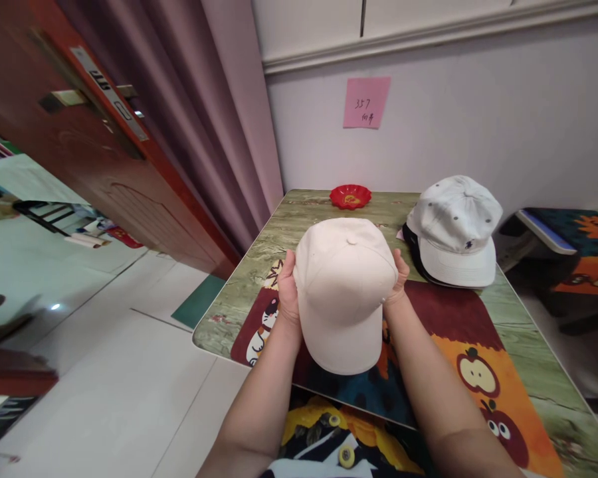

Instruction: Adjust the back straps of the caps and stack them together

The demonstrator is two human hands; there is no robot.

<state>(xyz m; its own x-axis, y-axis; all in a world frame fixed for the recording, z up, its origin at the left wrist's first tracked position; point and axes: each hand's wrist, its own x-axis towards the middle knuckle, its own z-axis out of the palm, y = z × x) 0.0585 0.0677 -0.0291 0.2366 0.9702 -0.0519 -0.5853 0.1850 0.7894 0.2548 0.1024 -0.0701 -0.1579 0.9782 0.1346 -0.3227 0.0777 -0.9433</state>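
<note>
A cream baseball cap (346,292) is held up over the near part of the table, its brim pointing down toward my body. My left hand (289,289) grips the cap's left side, with the thumb showing along the edge and the other fingers hidden behind it. On the opposite side my right hand (399,279) holds the cap the same way, its fingers partly out of sight. To the right, a white cap (456,226) with a small dark emblem rests on top of a black cap (412,247).
A red scalloped dish (350,196) sits at the table's back edge. Under my arms lies a colourful cartoon mat (458,318) on the wood-patterned table (219,325). A pink note (367,103) is stuck on the wall. Left are a curtain and a wooden door (144,179).
</note>
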